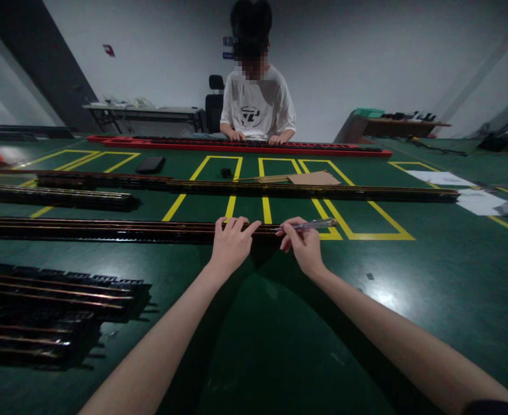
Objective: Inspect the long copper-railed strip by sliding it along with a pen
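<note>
In the head view, a glossy green tabletop (pixel 435 288) with yellow-lined rectangles (pixel 383 236) fills a room with a pale wall (pixel 162 63). On it, the long black bar with copper-coloured strips (pixel 106 230) runs left to right. The left hand (pixel 232 245) rests on it, fingers spread; the right hand (pixel 304 245) pinches a slim, clear, pen-like tool (pixel 316 224), tip leftward.

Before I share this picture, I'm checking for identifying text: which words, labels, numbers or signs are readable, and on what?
No text is readable.
Dark emblem on the white shirt: letter-like, too blurred.
Reddish wall sign: too small.
Dark blue wall plates: too small and blurred.
White sheets: no writing discernible.
Pen-like tool in the right hand: no lettering discernible.
</note>
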`<act>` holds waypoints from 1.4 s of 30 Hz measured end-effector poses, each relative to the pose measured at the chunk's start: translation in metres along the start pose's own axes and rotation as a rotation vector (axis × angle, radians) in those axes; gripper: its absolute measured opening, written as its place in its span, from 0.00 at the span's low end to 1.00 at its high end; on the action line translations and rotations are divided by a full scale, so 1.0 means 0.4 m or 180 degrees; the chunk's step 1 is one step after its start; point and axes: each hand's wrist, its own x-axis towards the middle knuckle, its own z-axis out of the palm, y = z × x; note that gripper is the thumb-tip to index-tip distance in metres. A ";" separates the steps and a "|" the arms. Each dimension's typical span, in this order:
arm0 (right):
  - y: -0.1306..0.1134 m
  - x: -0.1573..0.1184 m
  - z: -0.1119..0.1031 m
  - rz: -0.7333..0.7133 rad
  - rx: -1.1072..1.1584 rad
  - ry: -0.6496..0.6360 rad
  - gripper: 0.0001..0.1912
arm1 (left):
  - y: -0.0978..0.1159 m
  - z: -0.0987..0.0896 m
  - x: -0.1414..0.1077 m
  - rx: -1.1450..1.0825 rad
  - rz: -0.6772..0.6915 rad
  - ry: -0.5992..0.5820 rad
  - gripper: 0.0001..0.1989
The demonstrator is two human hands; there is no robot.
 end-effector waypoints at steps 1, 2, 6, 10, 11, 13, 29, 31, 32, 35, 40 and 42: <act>-0.001 0.000 0.000 -0.0002 -0.0017 0.0016 0.10 | 0.000 0.000 0.000 0.0009 -0.0010 -0.0001 0.20; -0.002 -0.001 0.000 -0.0001 -0.0026 0.0027 0.10 | 0.001 -0.001 0.000 0.0016 -0.0018 -0.0004 0.20; -0.001 -0.001 -0.001 0.0039 0.0037 0.0067 0.10 | 0.003 -0.003 0.000 0.0019 -0.0057 -0.0013 0.19; 0.000 -0.001 0.000 0.0079 0.0086 0.0154 0.10 | 0.004 -0.003 0.001 -0.0005 -0.0128 -0.0025 0.19; 0.000 -0.001 0.000 0.0089 0.0086 0.0185 0.09 | 0.004 -0.003 0.002 -0.0013 -0.0143 -0.0030 0.19; -0.001 -0.002 0.000 0.0107 0.0102 0.0275 0.09 | 0.004 -0.003 0.002 -0.0026 -0.0163 -0.0040 0.19; -0.001 0.002 -0.002 0.0250 0.0132 0.0298 0.09 | 0.004 -0.009 0.001 -0.0035 -0.0218 -0.0063 0.20; 0.000 0.002 -0.001 0.0269 0.0177 0.0293 0.08 | 0.002 -0.009 0.001 -0.0036 -0.0230 -0.0080 0.20; 0.000 0.002 -0.001 0.0272 0.0194 0.0294 0.08 | 0.001 -0.009 0.001 -0.0044 -0.0235 -0.0088 0.20; -0.002 0.002 0.000 0.0265 0.0214 0.0291 0.08 | -0.004 -0.007 0.002 -0.0132 -0.0246 -0.0103 0.20; -0.003 0.002 -0.003 0.0243 0.0149 0.0260 0.09 | -0.010 -0.004 0.003 -0.0282 -0.0265 -0.0143 0.19; -0.001 0.002 -0.004 0.0232 0.0130 0.0238 0.09 | -0.010 -0.005 0.004 -0.0307 -0.0260 -0.0144 0.17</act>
